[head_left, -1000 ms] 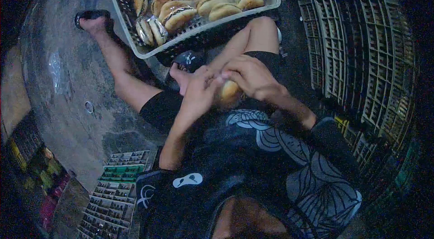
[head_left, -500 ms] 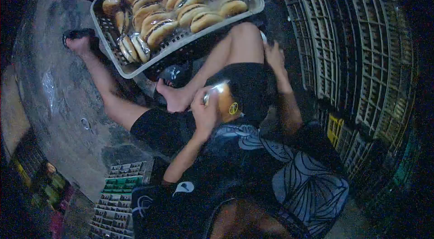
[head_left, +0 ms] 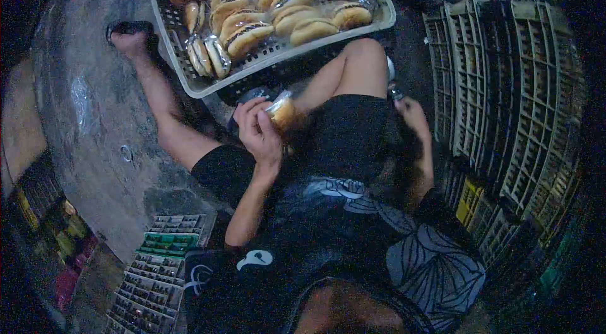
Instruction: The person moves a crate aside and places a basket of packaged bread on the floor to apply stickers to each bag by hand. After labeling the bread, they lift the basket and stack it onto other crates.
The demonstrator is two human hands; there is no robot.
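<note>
One grey plastic basket at the far side holds roughly twenty filled buns, some wrapped. The left hand, raised with its elbow bent, is closed around one wrapped bun just near of the basket. The right hand reaches down right beside the knee; its grip cannot be made out.

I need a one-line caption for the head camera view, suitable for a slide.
Seated person's left hand holds a wrapped bun near a tray of filled buns; right hand lowered beside stacked crates.
</note>
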